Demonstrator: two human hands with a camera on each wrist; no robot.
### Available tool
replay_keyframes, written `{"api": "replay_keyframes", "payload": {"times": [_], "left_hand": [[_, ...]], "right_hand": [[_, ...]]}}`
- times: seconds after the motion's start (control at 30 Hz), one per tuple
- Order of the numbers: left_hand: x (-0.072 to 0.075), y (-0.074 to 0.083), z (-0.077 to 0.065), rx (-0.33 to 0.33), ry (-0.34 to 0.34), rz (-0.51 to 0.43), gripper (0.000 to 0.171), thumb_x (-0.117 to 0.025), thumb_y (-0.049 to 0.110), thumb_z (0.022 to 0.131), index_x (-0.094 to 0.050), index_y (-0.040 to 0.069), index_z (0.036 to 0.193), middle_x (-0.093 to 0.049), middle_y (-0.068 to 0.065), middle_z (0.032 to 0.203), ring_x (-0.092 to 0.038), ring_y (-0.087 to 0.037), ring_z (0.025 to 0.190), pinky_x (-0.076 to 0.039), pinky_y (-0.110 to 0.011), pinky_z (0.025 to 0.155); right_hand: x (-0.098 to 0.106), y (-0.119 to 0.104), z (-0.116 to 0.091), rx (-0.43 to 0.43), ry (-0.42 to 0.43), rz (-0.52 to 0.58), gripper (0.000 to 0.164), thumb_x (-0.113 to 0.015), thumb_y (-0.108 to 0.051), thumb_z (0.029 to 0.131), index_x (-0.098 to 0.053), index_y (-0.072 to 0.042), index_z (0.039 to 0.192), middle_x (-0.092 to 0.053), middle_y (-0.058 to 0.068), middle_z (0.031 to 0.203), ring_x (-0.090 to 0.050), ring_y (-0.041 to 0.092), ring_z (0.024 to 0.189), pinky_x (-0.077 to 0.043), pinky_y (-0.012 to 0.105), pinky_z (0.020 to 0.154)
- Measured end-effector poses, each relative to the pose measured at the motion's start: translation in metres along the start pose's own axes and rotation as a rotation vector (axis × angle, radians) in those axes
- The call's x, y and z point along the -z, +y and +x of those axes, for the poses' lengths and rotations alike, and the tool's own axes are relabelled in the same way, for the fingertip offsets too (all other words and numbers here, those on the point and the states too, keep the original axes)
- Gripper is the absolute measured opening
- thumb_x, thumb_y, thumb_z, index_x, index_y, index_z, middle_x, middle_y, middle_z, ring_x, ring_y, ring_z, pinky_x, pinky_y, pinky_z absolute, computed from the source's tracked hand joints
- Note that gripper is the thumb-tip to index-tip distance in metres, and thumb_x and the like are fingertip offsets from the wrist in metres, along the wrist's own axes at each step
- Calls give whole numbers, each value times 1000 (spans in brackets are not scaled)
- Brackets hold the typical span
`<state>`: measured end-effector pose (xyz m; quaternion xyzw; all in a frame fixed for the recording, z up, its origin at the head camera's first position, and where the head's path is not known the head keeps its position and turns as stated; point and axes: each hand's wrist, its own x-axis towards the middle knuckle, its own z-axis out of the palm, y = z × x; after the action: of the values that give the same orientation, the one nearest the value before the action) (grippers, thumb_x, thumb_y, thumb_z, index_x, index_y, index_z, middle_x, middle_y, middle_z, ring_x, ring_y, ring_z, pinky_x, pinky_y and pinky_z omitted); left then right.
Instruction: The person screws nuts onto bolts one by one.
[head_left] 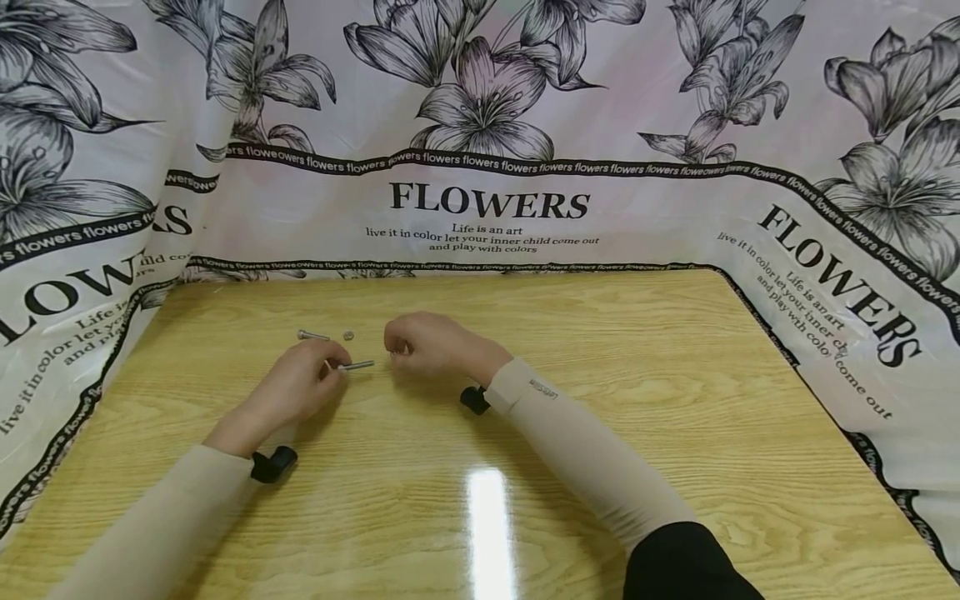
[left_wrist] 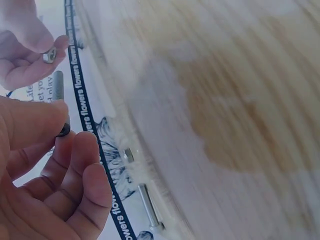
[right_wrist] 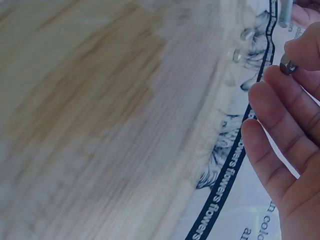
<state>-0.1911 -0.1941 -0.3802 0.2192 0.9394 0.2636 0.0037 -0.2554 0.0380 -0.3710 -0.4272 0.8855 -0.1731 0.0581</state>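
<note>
L hand (left_wrist: 55, 190), up close, pinches bolt (left_wrist: 59, 90) near its head, over table (head_left: 562, 450); R hand (head_left: 435, 343), nearby, pinches nut (left_wrist: 49, 55). Both prob hard, light, bit slippery: best hold bolt's head & nut's flat sides.

Silver bolt (head_left: 360, 365), metal nut (left_wrist: 49, 55), both pinched, apart

From where I'm standing, worktop (head_left: 637, 400)'s yellow w/ wavy brownish wood grain. Cloth (head_left: 300, 212) round it: wht, blk line-drawn flowers, blk lettering, blk bands w/ wht text. Sleeves (head_left: 585, 458) beige, R one w/ small dark print. Wrist gadgets (head_left: 274, 465) blk. Held bolt (head_left: 360, 365) + held nut (left_wrist: 49, 56) silver-grey; loose bolt (head_left: 315, 335) + loose nut (head_left: 348, 336) ditto.
</note>
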Motion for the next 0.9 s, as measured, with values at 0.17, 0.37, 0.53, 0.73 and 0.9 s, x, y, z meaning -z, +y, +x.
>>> {"api": "replay_keyframes", "payload": {"times": [0.17, 0.37, 0.53, 0.73, 0.9], "left_hand": [[-3, 7, 4, -14, 11, -7, 11, -60, 4, 93, -64, 2, 103, -60, -13, 98, -58, -22, 80, -49, -38, 69], [-7, 16, 9, -26, 22, -26, 10, -61, 7, 94, -65, 4, 103, -62, -9, 97, -59, -20, 81, -50, -38, 70], [-11, 24, 13, -33, 30, -65, 10, -62, 9, 93, -66, 7, 102, -64, -5, 95, -59, -17, 79, -49, -35, 68], [-18, 33, 18, -54, 62, -91, 10, -63, 10, 93, -66, 8, 102, -64, -4, 96, -58, -16, 77, -48, -34, 67], [-24, 40, 22, -96, 106, -110, 10, -63, 9, 93, -66, 6, 102, -64, -6, 96, -58, -17, 77, -48, -35, 68]], "right_hand": [[1, 6, -11, -24, 17, 34, 6, -60, -16, 87, -61, -16, 93, -61, -8, 92, -54, 7, 81, -44, 23, 73], [3, 12, -24, -42, 48, 64, 8, -59, -16, 89, -62, -15, 96, -62, -7, 94, -56, 6, 83, -46, 22, 74], [5, 18, -35, -52, 88, 86, 10, -59, -14, 88, -62, -16, 97, -62, -8, 93, -56, 5, 80, -46, 21, 73], [12, 20, -49, -45, 143, 106, 10, -60, -12, 86, -62, -14, 96, -62, -7, 92, -58, 8, 81, -47, 22, 73], [18, 22, -58, -39, 190, 102, 9, -60, -12, 87, -62, -14, 95, -62, -8, 90, -58, 7, 81, -47, 22, 74]]}}
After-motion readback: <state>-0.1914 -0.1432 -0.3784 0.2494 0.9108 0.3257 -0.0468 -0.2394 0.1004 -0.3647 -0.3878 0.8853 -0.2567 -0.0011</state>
